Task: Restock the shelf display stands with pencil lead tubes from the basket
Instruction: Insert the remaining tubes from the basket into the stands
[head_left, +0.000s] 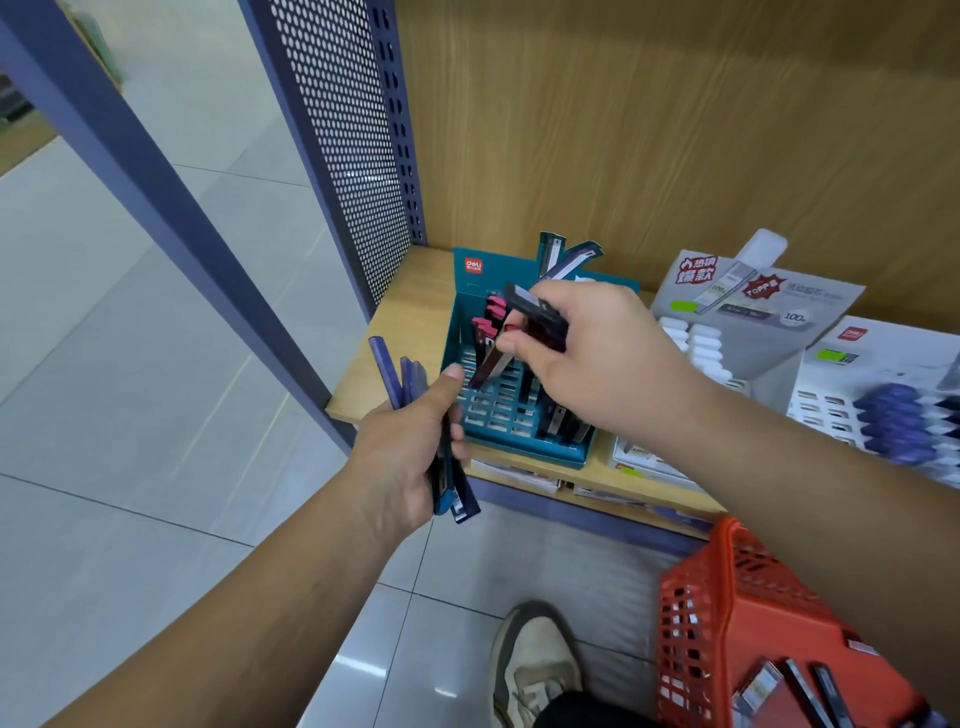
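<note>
A teal display stand (524, 436) with a grid of slots sits at the left end of the wooden shelf (400, 332). A few pink-capped and dark tubes stand in its slots. My right hand (587, 353) hovers over the stand and grips several dark lead tubes (535, 312); one dark red tube (491, 364) angles down into the grid. My left hand (410, 447), just left of the stand, holds a bundle of blue and purple tubes (405, 379). The red basket (727, 613) sits at the lower right with several more tubes inside.
Grey and white display stands (748, 306) with white and purple tubes fill the shelf to the right. A perforated blue metal panel (353, 135) and post border the shelf on the left. A lower shelf edge and my shoe (535, 670) lie below, over tiled floor.
</note>
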